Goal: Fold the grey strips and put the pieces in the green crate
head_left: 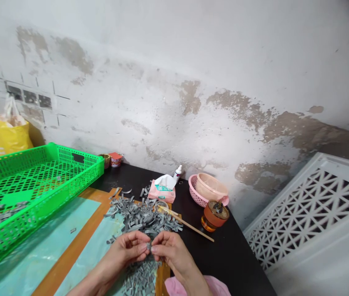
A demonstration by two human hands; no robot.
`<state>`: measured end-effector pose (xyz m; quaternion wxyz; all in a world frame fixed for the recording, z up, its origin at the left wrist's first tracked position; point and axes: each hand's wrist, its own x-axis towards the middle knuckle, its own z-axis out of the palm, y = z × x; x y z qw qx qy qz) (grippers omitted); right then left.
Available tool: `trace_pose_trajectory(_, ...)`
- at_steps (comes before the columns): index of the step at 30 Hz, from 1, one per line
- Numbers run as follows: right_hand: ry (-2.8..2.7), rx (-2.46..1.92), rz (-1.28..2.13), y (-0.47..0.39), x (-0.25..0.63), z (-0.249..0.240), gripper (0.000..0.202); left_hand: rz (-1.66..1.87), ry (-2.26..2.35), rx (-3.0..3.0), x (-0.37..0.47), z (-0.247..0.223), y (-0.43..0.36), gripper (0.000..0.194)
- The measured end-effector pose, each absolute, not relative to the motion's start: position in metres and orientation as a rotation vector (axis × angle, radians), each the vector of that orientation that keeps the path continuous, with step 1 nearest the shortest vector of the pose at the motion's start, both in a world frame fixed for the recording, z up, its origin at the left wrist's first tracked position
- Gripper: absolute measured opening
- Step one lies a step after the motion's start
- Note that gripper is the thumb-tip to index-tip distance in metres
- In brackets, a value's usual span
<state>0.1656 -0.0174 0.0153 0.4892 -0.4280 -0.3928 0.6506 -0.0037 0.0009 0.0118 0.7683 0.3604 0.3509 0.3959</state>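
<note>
My left hand (128,251) and my right hand (171,253) meet at the fingertips over the table's near edge. Together they pinch one small grey strip piece (148,246). Just beyond them lies a heap of grey strip pieces (143,217). More of the same pieces (142,279) lie below my hands, lined up on the teal mat (97,246).
A green plastic crate (35,181) holding some grey pieces stands at the left. A tissue pack (164,189), a pink basket with a bowl (207,189), an orange jar (214,214) and a wooden stick (189,225) sit behind the heap. A white lattice panel (310,213) is at the right.
</note>
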Motion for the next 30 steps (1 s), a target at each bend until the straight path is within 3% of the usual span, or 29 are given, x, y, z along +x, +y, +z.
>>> trace_pose_trajectory(17, -1.055, -1.076, 1.612, -0.016, 0.172, 0.008, 0.046, 0.747, 0.789, 0.885, -0.006, 0.012, 0.002, 0.031)
trace_pose_trajectory(30, -1.06, -1.021, 1.591, -0.016, 0.165, 0.006, 0.05, 0.756, 0.74, 0.945, -0.004, 0.005, -0.001, 0.027)
